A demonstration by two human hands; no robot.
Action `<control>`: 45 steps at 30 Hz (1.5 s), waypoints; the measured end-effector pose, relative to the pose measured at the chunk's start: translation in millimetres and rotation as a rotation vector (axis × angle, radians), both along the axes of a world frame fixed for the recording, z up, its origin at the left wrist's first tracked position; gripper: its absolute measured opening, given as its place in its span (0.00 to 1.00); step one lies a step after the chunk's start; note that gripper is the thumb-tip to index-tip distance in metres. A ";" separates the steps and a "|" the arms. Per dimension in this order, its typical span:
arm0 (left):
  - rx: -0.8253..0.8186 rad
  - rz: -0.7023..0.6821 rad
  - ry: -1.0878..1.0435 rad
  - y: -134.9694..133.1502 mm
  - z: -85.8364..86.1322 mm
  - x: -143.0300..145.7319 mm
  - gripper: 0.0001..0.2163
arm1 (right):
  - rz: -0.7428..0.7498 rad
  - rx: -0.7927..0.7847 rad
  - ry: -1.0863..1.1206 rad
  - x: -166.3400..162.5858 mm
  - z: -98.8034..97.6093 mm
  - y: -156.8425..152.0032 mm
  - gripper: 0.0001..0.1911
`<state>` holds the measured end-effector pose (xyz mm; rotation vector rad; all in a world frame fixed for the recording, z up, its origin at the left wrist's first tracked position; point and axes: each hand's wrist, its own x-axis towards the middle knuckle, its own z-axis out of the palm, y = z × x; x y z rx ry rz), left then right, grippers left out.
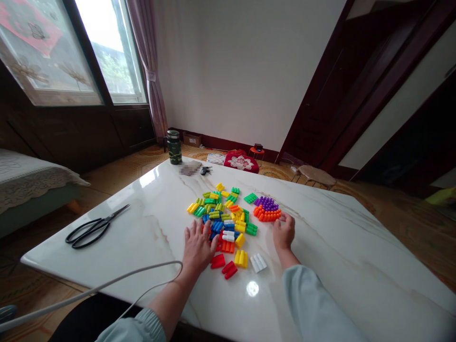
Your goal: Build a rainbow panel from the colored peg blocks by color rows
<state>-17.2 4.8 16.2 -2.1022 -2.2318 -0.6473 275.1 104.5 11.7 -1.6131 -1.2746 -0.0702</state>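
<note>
A heap of small plastic building blocks (224, 213) in yellow, green, blue, red, orange and white lies spread on the white marble table (149, 223). My left hand (197, 247) rests flat with its fingers spread at the near left edge of the heap, touching blue and red pieces. My right hand (284, 231) sits to the right, fingers curled against a joined cluster of orange and purple blocks (267, 209). Loose red blocks (224, 266), a yellow block (241, 258) and a white block (258, 262) lie between my wrists.
Black scissors (93, 228) lie at the table's left. A camouflage-patterned bottle (174, 147), a blurred flat item and dark keys (205, 170) stand at the far edge. A white cable (107, 285) crosses the near left corner. A bed is at the left; a red cushion and stools are on the floor beyond.
</note>
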 end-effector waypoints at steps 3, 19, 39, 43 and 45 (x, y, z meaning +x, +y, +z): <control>-0.001 -0.003 0.001 -0.2 0.8 0.2 0.27 | 0.313 0.065 -0.135 -39.0 16.7 -3.1 0.16; 0.016 0.000 -0.016 0.4 -0.9 0.3 0.27 | 0.575 -0.191 -0.377 -121.2 33.2 7.5 0.12; 0.021 0.001 -0.020 1.6 -1.7 -0.4 0.27 | 0.332 -0.350 -0.360 -10.5 19.1 -23.3 0.12; 0.017 0.004 -0.019 1.7 -3.7 -0.2 0.27 | 0.294 -0.359 -0.445 -29.8 19.5 -23.3 0.09; 0.014 0.004 -0.011 1.6 -4.0 -0.1 0.27 | 0.277 -0.353 -0.514 -38.4 24.0 -20.3 0.07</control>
